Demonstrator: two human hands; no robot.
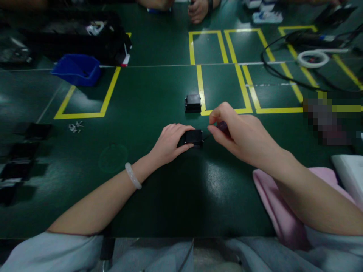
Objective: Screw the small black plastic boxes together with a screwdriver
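On the green table my left hand (176, 139) grips a small black box (194, 137) between thumb and fingers. My right hand (235, 128) is closed round the dark handle of a screwdriver (222, 126). Its thin shaft points left, and the tip is at the box's right side, where small metal screws show at the corners. Whether the tip sits in a screw is too small to tell. Just behind, a second black box (193, 102) stands alone beside a yellow tape line.
Loose screws (75, 127) lie at left near a blue bin (78, 70). Several dark parts (19, 151) line the left edge. At right are a pink cloth (272, 196), a black cable (265, 56) and a white ring (313, 59). Another person's hand (197, 11) rests across the table.
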